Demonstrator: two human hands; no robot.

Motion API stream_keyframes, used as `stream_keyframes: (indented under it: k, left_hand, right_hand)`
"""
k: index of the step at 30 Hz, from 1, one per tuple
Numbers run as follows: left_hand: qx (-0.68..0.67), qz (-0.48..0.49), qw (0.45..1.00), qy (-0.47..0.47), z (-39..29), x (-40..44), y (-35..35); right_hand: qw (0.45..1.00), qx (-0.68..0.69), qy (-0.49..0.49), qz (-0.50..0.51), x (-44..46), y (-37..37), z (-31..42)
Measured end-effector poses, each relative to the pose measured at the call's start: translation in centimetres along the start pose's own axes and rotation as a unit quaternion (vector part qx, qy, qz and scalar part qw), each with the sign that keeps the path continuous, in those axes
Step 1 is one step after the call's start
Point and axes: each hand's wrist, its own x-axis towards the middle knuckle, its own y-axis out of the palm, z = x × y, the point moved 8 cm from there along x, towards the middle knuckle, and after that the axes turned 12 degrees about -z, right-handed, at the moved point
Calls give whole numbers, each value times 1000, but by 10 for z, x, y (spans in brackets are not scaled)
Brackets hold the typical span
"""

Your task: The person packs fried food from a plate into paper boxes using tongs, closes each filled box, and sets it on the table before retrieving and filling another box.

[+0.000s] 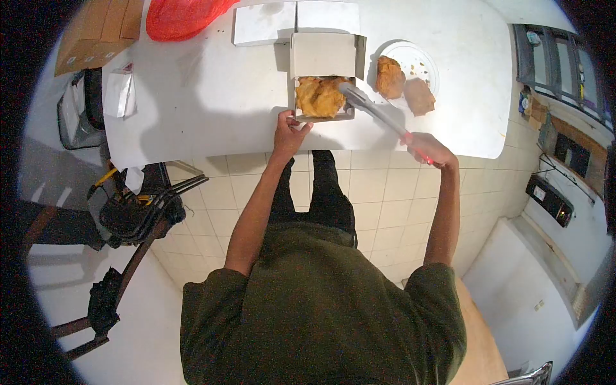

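Note:
An open cardboard food box [324,54] stands on the table with its lid raised toward the back. Inside it lies a golden piece of fried chicken [319,97]. My left hand [292,136] grips the box's front left corner, thumb at the front wall. My right hand [430,149] is closed round the red handle of metal tongs [378,114]. The tongs' tips reach over the box's right side and touch or nearly touch the chicken; I cannot tell if they pinch it. To the right, a white plate [420,58] carries two browner fried pieces [389,77] and crumbs.
Two flat white boxes [264,24] lie behind the open box. A red plastic bag [186,18] is at the back left, near a large brown carton [99,35]. A silver-white packet [120,91] stands at the left edge. Stacked chairs [144,205] are left of me.

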Motion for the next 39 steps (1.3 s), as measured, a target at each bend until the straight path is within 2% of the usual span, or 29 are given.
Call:
stream_keyframes:
  k: [5,9,12,14,15,18,25,31,34,37,39]
  left_hand:
    - [2,-5,1000,10,-5,0,-1]
    - [-15,-6,999,29,-4,0,-1]
    - [-7,-9,1000,29,-2,1,-1]
    - [-5,-11,999,30,2,2,2]
    - [-5,-14,999,34,3,2,2]
    - [-19,-11,1000,21,7,4,2]
    - [-24,-16,1000,6,1,-1,-2]
    - [-22,-22,999,40,-3,-1,-2]
    - [7,-19,999,40,3,1,1]
    - [-7,-21,999,40,0,1,0]
    - [-22,-16,999,32,1,1,0]
  right_hand:
    - [997,-17,26,-70,-53,7,4]
    - [995,-41,-27,-86,-72,29,16]
    - [970,-89,-168,-152,-67,65,37]
    - [958,-132,-169,-189,-62,84,40]
    - [928,-223,-191,-229,-66,92,53]
    - [841,-323,-276,-335,-81,109,74]
    - [799,-399,-257,-369,-95,113,69]
    - [810,-414,-179,-375,-111,108,52]
    - [810,-412,-183,-376,-112,107,45]
    - [824,-374,-198,-376,-113,108,50]
    - [870,-330,-140,-338,-114,105,57]
